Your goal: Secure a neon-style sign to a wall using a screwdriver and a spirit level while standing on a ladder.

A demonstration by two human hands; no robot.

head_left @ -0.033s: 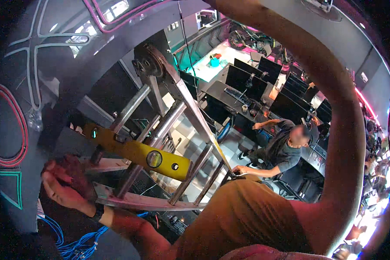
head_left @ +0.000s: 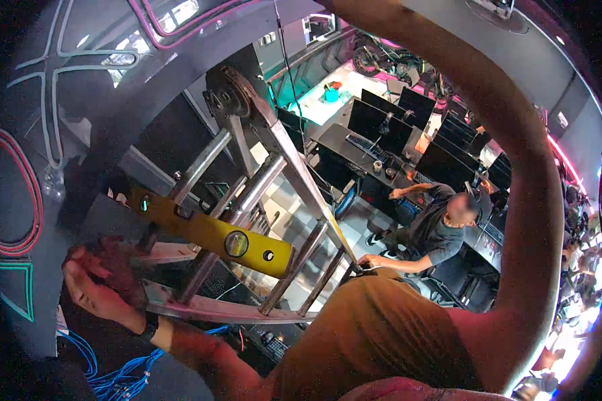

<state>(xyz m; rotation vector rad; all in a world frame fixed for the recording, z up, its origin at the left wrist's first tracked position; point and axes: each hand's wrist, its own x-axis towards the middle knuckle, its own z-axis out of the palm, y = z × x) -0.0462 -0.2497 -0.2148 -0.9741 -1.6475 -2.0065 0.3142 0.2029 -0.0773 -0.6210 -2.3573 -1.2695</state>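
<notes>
My left hand (head_left: 104, 284), with a dark band at the wrist, is beside the dark wall, just left of a stepladder (head_left: 224, 309). Its fingers look curled, but deep shadow hides what they hold, if anything. A yellow spirit level (head_left: 254, 254) with round vials slants across the metal ladder, its far left end in the dark near the wall. Neither of my hands touches the part of the level that shows. My right arm (head_left: 532, 200) arches up the right side and over the top of the view; its hand is out of the picture.
Below, a person (head_left: 441, 227) in a dark shirt reaches a hand to the ladder's side rail. Behind stand desks with monitors (head_left: 374, 123) and keyboards. Tube-light shapes (head_left: 20, 194) are on the left wall. Blue cables (head_left: 124, 381) hang at the lower left.
</notes>
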